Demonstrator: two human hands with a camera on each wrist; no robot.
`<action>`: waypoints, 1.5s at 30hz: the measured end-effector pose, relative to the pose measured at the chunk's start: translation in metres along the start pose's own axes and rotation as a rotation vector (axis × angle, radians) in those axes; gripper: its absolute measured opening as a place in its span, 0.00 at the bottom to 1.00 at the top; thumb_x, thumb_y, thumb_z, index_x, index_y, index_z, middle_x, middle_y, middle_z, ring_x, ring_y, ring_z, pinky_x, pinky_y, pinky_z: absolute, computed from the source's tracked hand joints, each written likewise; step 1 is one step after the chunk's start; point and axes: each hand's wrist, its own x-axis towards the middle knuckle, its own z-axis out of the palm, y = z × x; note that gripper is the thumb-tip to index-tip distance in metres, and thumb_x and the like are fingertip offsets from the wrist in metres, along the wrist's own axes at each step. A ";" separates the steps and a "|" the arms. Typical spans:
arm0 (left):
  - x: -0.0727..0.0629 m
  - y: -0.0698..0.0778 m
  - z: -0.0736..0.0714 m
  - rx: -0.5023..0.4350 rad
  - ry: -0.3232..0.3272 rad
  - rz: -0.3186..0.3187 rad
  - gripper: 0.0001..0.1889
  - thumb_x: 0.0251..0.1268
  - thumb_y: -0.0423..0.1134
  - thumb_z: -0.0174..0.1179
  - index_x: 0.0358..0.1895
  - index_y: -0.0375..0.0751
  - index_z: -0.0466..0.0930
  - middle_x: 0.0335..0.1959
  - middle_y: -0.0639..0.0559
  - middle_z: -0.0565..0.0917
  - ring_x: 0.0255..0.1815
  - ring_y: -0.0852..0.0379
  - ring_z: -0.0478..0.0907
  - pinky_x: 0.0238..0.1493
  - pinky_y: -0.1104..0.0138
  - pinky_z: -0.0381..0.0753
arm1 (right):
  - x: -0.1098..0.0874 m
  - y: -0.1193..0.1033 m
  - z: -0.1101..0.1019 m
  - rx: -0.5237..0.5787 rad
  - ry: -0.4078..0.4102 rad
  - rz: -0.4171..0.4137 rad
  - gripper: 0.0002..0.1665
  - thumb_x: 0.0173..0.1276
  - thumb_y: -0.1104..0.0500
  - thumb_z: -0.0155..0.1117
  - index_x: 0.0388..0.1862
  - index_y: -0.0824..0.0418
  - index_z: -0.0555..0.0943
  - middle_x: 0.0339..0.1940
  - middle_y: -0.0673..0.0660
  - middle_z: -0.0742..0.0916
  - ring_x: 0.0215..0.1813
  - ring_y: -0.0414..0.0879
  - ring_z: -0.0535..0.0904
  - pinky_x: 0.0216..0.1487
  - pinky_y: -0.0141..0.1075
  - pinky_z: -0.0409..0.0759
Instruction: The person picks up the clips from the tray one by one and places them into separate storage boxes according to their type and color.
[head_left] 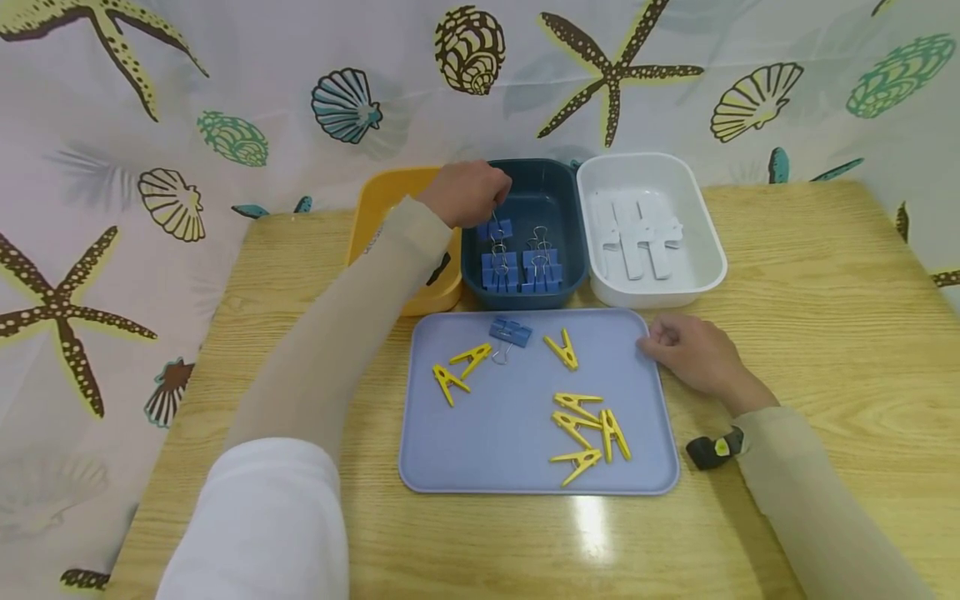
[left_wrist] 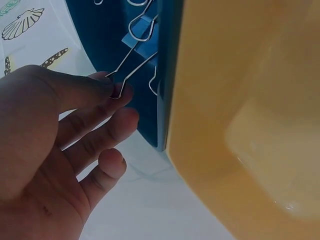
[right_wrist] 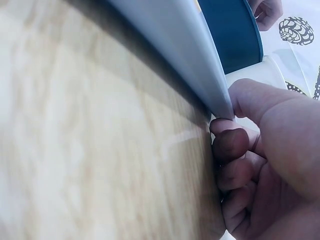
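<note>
Hanging behind the table and down its left side, a white cloth point(head_left: 420, 125) printed with shells and starfish fills the background, cut off by the picture's edges. The wood-grained table point(head_left: 832, 292) bears a pale blue tray point(head_left: 502, 442). Beyond the tray stand three bins side by side: yellow point(head_left: 390, 187), navy point(head_left: 543, 179) and white point(head_left: 645, 175). The left arm hides much of the yellow bin, leaving only part of a dark object point(head_left: 440, 268) visible inside it. A line of small marks at the left sleeve's edge, over the yellow bin, may be lettering but is too small to read. White pieces point(head_left: 630, 242) lie in the white bin; their kind is hard to make out.

The right hand point(head_left: 693, 354) pinches the tray's right rim between thumb and forefinger, its other fingers curled. The left hand point(head_left: 465, 193) pinches a blue binder clip point(head_left: 496, 227) by its wire handles, inside the navy bin; whether the clip touches the bin's floor cannot be told. More blue clips point(head_left: 542, 271) sit near it, overlapping. Another clip point(head_left: 511, 332) and seven yellow pegs point(head_left: 562, 350) lie on the tray.
</note>
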 end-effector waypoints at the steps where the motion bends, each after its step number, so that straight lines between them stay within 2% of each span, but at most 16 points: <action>1: 0.001 0.000 0.001 -0.001 -0.004 0.001 0.11 0.71 0.33 0.48 0.47 0.42 0.80 0.44 0.49 0.83 0.41 0.52 0.77 0.51 0.62 0.79 | 0.000 0.000 0.000 0.000 0.000 0.001 0.17 0.69 0.48 0.59 0.25 0.56 0.74 0.22 0.51 0.78 0.30 0.45 0.71 0.34 0.36 0.65; 13: 0.006 0.000 0.008 0.020 -0.026 0.039 0.11 0.69 0.32 0.48 0.45 0.43 0.80 0.43 0.49 0.84 0.38 0.51 0.79 0.47 0.61 0.80 | 0.000 0.000 0.000 -0.002 0.024 -0.007 0.15 0.68 0.49 0.59 0.27 0.57 0.75 0.24 0.52 0.79 0.30 0.45 0.71 0.35 0.36 0.66; 19: 0.006 0.003 0.009 0.008 -0.068 0.027 0.12 0.69 0.31 0.47 0.48 0.43 0.80 0.45 0.49 0.83 0.40 0.51 0.79 0.48 0.60 0.80 | 0.000 0.000 0.001 0.000 0.021 -0.005 0.14 0.68 0.49 0.59 0.28 0.57 0.76 0.24 0.52 0.79 0.30 0.45 0.71 0.35 0.36 0.66; 33: 0.009 0.006 0.014 0.001 -0.100 -0.004 0.09 0.70 0.34 0.50 0.47 0.45 0.79 0.43 0.51 0.82 0.41 0.52 0.77 0.48 0.61 0.80 | 0.000 0.001 0.000 -0.001 0.021 -0.004 0.15 0.68 0.49 0.59 0.27 0.57 0.75 0.23 0.52 0.79 0.29 0.45 0.71 0.34 0.36 0.66; 45: 0.011 0.009 0.014 0.017 -0.134 -0.021 0.14 0.69 0.33 0.52 0.55 0.46 0.79 0.52 0.50 0.82 0.46 0.51 0.78 0.56 0.60 0.79 | 0.000 0.000 0.000 0.002 0.013 0.001 0.16 0.69 0.49 0.59 0.26 0.57 0.75 0.23 0.52 0.78 0.30 0.45 0.71 0.35 0.36 0.65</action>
